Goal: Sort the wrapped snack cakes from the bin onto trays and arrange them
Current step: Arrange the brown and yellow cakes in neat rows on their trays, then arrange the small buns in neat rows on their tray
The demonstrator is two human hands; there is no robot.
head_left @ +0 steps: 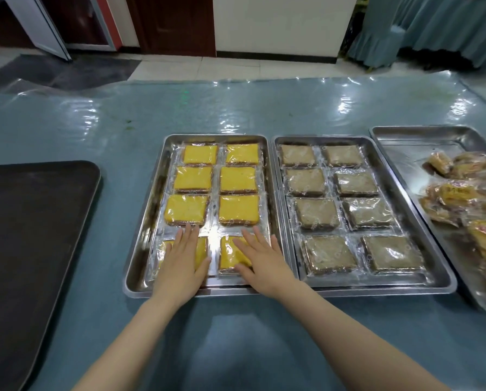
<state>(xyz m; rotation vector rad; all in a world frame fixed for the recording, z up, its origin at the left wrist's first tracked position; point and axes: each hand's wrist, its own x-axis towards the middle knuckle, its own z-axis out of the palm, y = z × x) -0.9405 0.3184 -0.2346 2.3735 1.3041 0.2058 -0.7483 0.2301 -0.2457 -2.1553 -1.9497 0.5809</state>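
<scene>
1. Yellow cake tops peek out from under flat, spread-out fingers; nothing is gripped.
2. The left hand lies on the near left yellow cake, and the right hand lies on the near right yellow cake.
3. Both cakes sit in the front row of the shiny steel tray, which holds eight wrapped yellow cakes in two rows.
4. Just beside it on the right, a second steel tray holds eight brown cakes.
5. Farther right, a bin tray holds a pile of wrapped snacks.
6. A dark tray sits on the left of the blue worktop.
</scene>
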